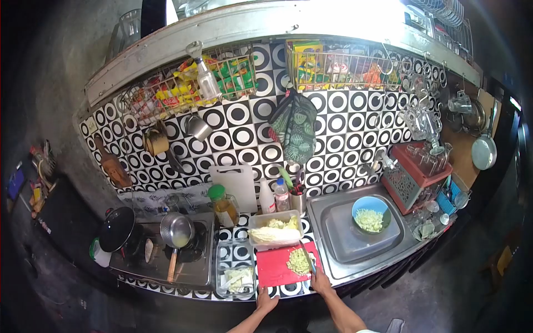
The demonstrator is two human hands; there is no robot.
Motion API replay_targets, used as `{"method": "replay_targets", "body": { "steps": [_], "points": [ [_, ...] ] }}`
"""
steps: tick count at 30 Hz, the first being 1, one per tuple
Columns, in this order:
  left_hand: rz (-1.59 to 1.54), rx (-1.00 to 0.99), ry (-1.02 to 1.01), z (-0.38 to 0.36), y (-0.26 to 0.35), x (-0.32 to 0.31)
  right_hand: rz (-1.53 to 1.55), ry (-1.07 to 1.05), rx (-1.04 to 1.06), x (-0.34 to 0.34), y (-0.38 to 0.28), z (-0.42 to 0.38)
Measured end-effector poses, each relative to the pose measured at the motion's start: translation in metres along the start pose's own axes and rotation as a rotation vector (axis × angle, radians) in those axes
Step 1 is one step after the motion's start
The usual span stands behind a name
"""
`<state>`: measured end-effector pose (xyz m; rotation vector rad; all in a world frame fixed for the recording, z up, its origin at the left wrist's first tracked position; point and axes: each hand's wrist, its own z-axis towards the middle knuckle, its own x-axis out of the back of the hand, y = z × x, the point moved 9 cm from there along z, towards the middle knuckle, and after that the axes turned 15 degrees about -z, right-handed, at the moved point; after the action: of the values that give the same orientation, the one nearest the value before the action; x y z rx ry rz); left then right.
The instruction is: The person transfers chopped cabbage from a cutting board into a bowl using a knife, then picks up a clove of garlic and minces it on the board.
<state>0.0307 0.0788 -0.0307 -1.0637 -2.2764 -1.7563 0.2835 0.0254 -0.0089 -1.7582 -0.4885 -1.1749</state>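
A red cutting board lies on the tiled counter, with a pile of chopped pale green vegetable on its right half. My left hand grips the board's front left corner. In my right hand is a knife, its blade along the right side of the pile. Behind the board stands a plastic container holding leafy cabbage. Left of the board sits a clear container with pale cut pieces inside.
A stove with a saucepan and a dark pan is at left. At right, a blue bowl of shredded vegetable stands over the sink. Bottles and a green-lidded jar stand behind.
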Motion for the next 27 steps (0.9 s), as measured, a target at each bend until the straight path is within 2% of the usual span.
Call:
{"method": "replay_targets", "body": {
  "steps": [1, 2, 3, 6, 13, 15, 18, 20, 21, 23, 25, 27],
  "points": [
    [0.027, -0.005, 0.026, 0.01, -0.001, 0.006, 0.005, -0.039, -0.014, -0.007, -0.003, 0.01],
    [0.06, -0.019, 0.058, 0.022, 0.002, 0.016, 0.024, 0.047, 0.053, -0.004, -0.01, 0.023],
    [-0.03, 0.065, -0.02, -0.055, -0.006, -0.03, -0.073, -0.055, -0.045, 0.011, 0.039, -0.049],
    [0.044, -0.046, 0.027, -0.026, -0.007, 0.002, 0.037, 0.025, -0.093, 0.008, 0.012, -0.034],
    [-0.063, -0.108, 0.16, -0.042, -0.005, 0.014, 0.059, 0.095, -0.077, -0.003, 0.029, -0.049],
    [-0.142, -0.107, 0.248, -0.052, -0.014, 0.019, -0.084, 0.224, 0.016, 0.004, 0.022, -0.068],
    [-0.198, -0.127, 0.347, -0.046, -0.038, 0.019, 0.061, 0.165, -0.057, 0.007, 0.024, -0.081],
    [-0.304, -0.006, 0.529, -0.049, -0.056, 0.028, 0.133, 0.14, -0.087, 0.011, 0.022, -0.088],
    [-0.309, -0.011, 0.533, -0.046, -0.052, 0.027, 0.148, 0.152, -0.102, 0.015, 0.021, -0.09],
    [-0.637, 0.303, 0.689, -0.055, -0.082, 0.025, 0.163, 0.159, -0.114, 0.017, 0.02, -0.09],
    [-1.051, 0.457, 0.675, -0.043, -0.11, 0.007, 0.185, 0.253, -0.158, 0.019, 0.027, -0.099],
    [-1.141, 0.547, 0.82, -0.041, -0.122, 0.004, 0.168, 0.299, -0.15, 0.021, 0.025, -0.105]
  ]
}}
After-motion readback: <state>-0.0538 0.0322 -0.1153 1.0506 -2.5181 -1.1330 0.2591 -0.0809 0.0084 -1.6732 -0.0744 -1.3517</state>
